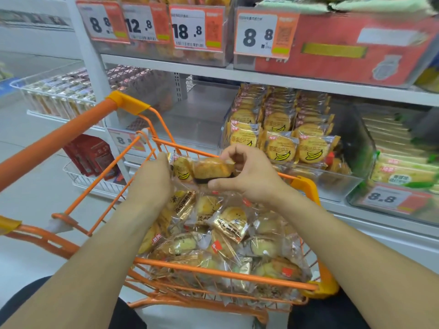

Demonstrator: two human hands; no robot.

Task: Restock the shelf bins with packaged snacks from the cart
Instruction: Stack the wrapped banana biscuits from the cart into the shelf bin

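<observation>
Both my hands on snack packs above the orange wire cart (pixel 213 273).
At frame centre, my left hand (pixel 152 179) grips a clear-wrapped yellow banana biscuit pack (pixel 181 170); my right hand (pixel 249 176) pinches a clear-wrapped golden cake pack (pixel 212 168).

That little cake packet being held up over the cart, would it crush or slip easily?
Probably light: the right hand lifts the cake packet by fingertips alone. Its clear glossy wrapper looks slippery and crinkly. The cake inside looks soft, so a hard squeeze would likely dent it.
</observation>
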